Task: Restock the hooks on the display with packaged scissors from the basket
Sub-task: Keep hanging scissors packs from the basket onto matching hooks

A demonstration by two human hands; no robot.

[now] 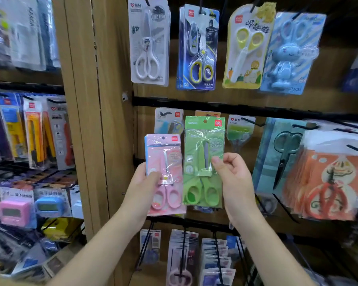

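Your left grip (142, 183) is clasping the pink film-wrapped scissors pack (163, 155), right grip (234, 176) pinching the green film-wrapped scissors pack (203, 145); slick film risking a slip.

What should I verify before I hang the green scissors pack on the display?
1. Left hand grips the pink plastic-wrapped scissors pack: ok.
2. Right hand pinches the green plastic-wrapped scissors pack at its right edge: ok.
3. Green pack's hang hole at the top is uncovered: ok.
4. Green pack upright, front facing out: ok.
5. Green pack threaded on a hook: not ok, it is held in front of the black display rail.
6. Free hook behind the green pack: hidden by it, cannot tell.
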